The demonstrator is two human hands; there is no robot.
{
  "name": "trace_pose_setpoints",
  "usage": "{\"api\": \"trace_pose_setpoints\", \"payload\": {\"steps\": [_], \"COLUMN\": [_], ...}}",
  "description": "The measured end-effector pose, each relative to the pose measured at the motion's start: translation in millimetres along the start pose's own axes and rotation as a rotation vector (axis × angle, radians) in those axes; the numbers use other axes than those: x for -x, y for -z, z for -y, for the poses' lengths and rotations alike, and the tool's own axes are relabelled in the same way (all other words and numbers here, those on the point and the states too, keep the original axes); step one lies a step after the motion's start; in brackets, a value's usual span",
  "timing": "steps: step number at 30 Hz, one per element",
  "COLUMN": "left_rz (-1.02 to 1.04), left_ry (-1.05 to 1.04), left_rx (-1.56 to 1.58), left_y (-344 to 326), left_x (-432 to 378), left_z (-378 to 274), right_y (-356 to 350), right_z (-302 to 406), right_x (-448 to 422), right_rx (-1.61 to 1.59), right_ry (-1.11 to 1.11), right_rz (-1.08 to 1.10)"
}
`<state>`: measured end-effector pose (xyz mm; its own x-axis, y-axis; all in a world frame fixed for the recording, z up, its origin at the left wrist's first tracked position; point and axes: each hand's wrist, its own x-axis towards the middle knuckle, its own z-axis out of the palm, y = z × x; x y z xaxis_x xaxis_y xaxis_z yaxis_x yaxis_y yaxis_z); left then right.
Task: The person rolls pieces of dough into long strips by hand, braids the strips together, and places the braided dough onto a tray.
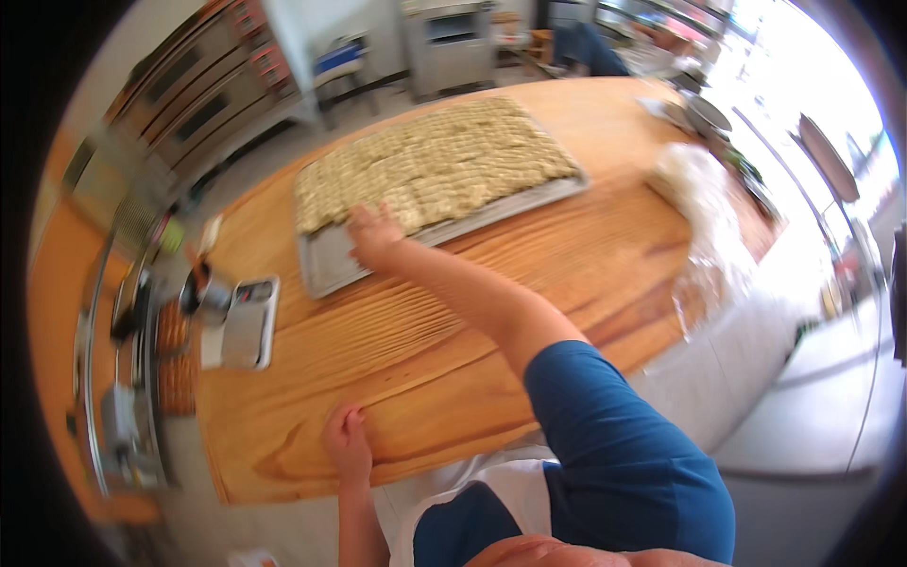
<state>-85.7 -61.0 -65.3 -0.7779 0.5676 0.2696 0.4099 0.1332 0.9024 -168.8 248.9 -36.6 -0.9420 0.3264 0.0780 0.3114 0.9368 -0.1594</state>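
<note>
A large metal baking tray (340, 268) lies on the wooden table, mostly covered by rows of pale dough pieces (439, 163). Its near left corner shows bare metal. Reaching across the table, my right hand (374, 237) touches or hovers over the near left edge of the dough, fingers spread; whether it grips a piece cannot be told. My left hand (347, 432) rests at the table's near edge with its fingers curled, and no object shows in it.
A digital scale (248, 322) sits at the table's left edge, beside a dark container with a handle (205, 290). Clear plastic sheeting (708, 205) and a round metal pan (707, 117) are on the right. Deck ovens (205, 92) stand beyond the table.
</note>
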Motion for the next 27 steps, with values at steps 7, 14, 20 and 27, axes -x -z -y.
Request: {"api": "trace_pose_setpoints", "payload": {"steps": [7, 14, 20, 27], "left_rz": [0.032, 0.025, 0.009, -0.011], "left_ry": [0.0, -0.113, -0.183, -0.334], "left_rx": [-0.056, -0.203, -0.409, -0.551], "left_y": [1.8, 0.3, 8.0, 2.0], "left_x": [-2.0, -5.8, -12.4, -10.7], "left_z": [-5.6, -1.6, 3.7, -8.9], "right_y": [61.4, 88.2, 122.0, 111.2], "right_z": [-85.8, -315.0, -343.7, -274.4], "right_x": [115.7, 285.8, 375.5, 358.8], "right_rx": [-0.01, 0.097, -0.15, -0.488], "right_ry": [-0.105, -1.251, -1.557, -0.541], "right_rz": [-0.094, -0.57, -0.708, -0.486]}}
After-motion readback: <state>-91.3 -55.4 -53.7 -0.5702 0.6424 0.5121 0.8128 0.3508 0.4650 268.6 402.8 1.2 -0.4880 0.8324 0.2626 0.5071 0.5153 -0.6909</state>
